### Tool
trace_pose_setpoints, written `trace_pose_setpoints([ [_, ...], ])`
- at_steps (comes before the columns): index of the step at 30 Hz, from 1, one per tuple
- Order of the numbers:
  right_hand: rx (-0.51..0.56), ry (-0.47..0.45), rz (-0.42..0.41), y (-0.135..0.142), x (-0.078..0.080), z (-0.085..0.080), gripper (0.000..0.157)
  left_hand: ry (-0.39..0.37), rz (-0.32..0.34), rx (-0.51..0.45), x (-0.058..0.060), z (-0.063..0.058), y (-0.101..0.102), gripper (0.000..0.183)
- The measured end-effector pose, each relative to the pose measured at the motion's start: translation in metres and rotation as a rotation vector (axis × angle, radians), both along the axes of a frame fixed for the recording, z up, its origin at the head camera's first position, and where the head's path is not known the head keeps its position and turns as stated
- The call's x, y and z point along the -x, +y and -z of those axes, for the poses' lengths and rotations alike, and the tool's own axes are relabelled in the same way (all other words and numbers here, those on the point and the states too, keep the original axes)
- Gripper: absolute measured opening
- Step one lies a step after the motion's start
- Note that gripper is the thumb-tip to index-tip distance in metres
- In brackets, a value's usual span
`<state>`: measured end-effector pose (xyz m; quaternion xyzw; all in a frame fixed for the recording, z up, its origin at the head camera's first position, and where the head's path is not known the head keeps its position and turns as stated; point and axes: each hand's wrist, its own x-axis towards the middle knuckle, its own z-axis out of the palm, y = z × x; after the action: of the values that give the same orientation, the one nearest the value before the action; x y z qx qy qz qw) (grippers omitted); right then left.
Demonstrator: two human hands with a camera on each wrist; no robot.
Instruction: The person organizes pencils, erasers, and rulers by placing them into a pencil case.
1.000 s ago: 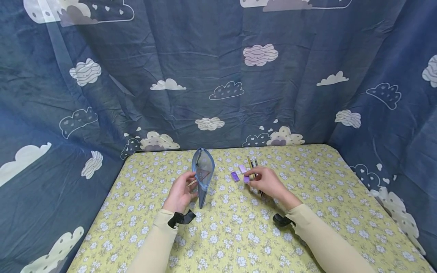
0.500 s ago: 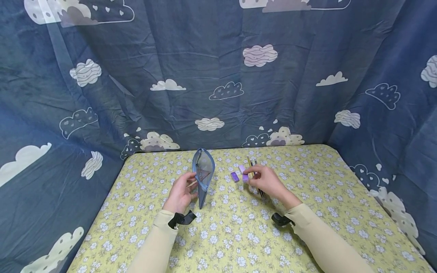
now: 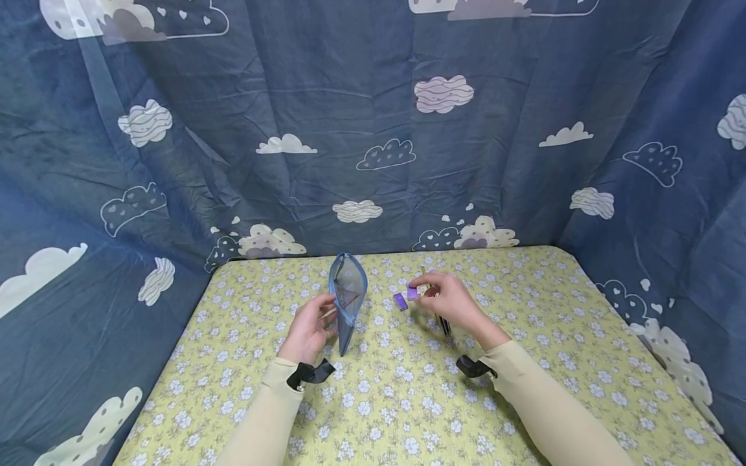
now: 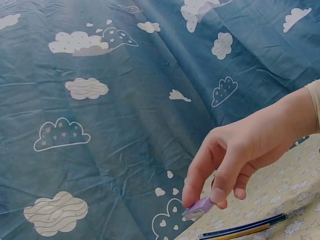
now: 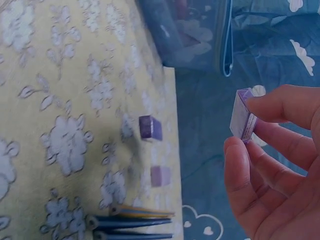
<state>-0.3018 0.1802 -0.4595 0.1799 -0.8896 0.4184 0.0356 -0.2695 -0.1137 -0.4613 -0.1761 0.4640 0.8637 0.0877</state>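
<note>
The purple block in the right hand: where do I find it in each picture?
Head: the purple block is below and right of centre, pinched by the right hand.
Left wrist: block near the bottom, slightly right of centre.
Right wrist: block right of centre, about mid-height.
Shared landmark: the pencils.

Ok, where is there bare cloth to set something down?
Free cloth: between the sleeves, nearer than the pouch; left of the left hand; right of the right hand. Crowded: between pouch and right hand (purple blocks), and beneath that hand (pencils).
</note>
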Motion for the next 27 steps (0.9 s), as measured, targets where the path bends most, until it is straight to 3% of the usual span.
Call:
trace_pose_setpoints([
  [5,0.008,-0.016,0.0,-0.004,-0.001,-0.006,0.031,-0.005,0.002,0.007,0.001,0.0,-0.001,0.028],
  [14,0.061,0.008,-0.074,-0.014,-0.003,-0.016,0.032,-0.044,0.014,0.008,0.0,0.0,-0.005,0.03],
  [27,0.075,0.003,-0.078,-0.026,-0.004,-0.032,0.031,-0.055,0.07,-0.013,-0.001,-0.003,-0.008,0.028],
])
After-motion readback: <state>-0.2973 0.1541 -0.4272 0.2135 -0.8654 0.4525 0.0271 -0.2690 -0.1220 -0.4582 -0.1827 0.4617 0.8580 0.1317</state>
